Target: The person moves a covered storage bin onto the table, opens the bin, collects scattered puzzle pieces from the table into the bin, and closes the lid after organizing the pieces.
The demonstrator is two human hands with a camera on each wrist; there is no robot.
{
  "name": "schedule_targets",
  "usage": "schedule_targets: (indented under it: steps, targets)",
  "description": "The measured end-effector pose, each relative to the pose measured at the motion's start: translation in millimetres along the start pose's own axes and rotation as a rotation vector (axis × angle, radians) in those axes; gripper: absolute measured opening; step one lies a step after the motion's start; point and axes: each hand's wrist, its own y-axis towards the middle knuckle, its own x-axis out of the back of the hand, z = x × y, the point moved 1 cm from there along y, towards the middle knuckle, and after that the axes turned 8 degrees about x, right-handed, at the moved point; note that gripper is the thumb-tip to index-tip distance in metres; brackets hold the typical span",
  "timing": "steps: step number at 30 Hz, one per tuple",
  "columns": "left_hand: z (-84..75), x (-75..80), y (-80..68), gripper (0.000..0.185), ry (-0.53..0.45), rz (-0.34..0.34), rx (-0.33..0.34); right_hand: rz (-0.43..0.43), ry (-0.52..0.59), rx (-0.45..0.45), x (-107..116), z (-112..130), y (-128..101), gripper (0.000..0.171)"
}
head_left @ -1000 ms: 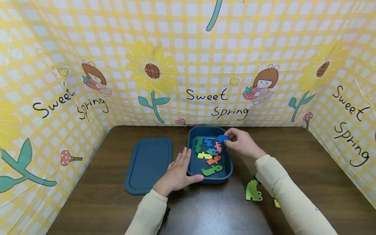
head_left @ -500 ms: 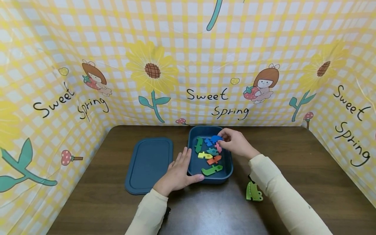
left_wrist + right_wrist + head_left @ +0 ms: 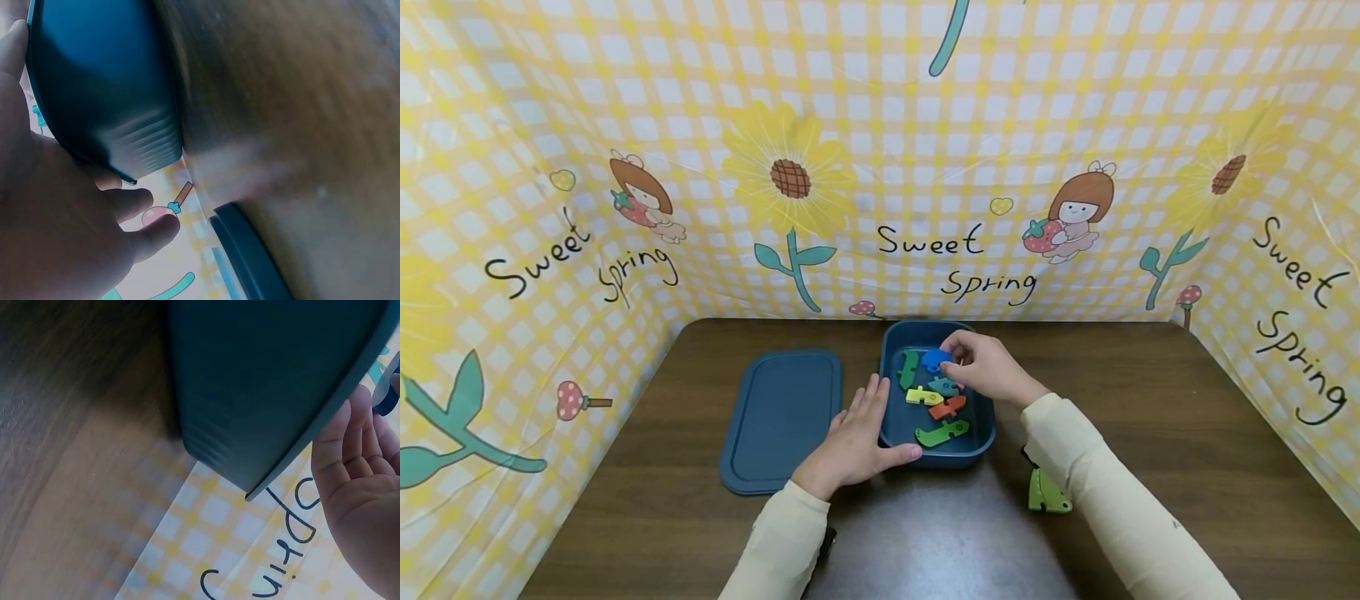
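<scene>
while the left hand [image 3: 853, 440] rests flat against the near-left wall of the blue tray [image 3: 985, 421], fingers straight and thumb along the near rim, holding nothing, the right hand [image 3: 987, 367] reaches over the far end of the tray; its fingers are curled in a pinch on a blue puzzle piece [image 3: 936, 359], held just above the other pieces; the step in hand reads as placing this piece into the tray; lying in the tray are a dark green piece [image 3: 907, 369], a teal piece [image 3: 943, 386], a yellow piece [image 3: 922, 397], an orange piece [image 3: 947, 407] and a green crocodile-shaped piece [image 3: 941, 433]; the next move calls for lowering the blue piece onto a free spot at the far end, then opening the pinch while the left hand steadies the tray; a light green piece [image 3: 1043, 493] lies on the tabletop [image 3: 625, 500] beside the right sleeve, apart from the tray; the tray lid [image 3: 781, 419] lies flat just left of the tray; compared with one second ago, the right hand has moved leftward from the far-right rim to over the tray interior, carrying the blue piece with it; the left hand, tray and lid are unchanged.
</scene>
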Motion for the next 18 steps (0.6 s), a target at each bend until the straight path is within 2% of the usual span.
schedule_targets:
  steps: [18]
  targets:
    - [-0.6,0.5,-0.5,0.108,-0.002,0.011,0.008,0.072,-0.047,-0.001,-14,7,-2,0.016]
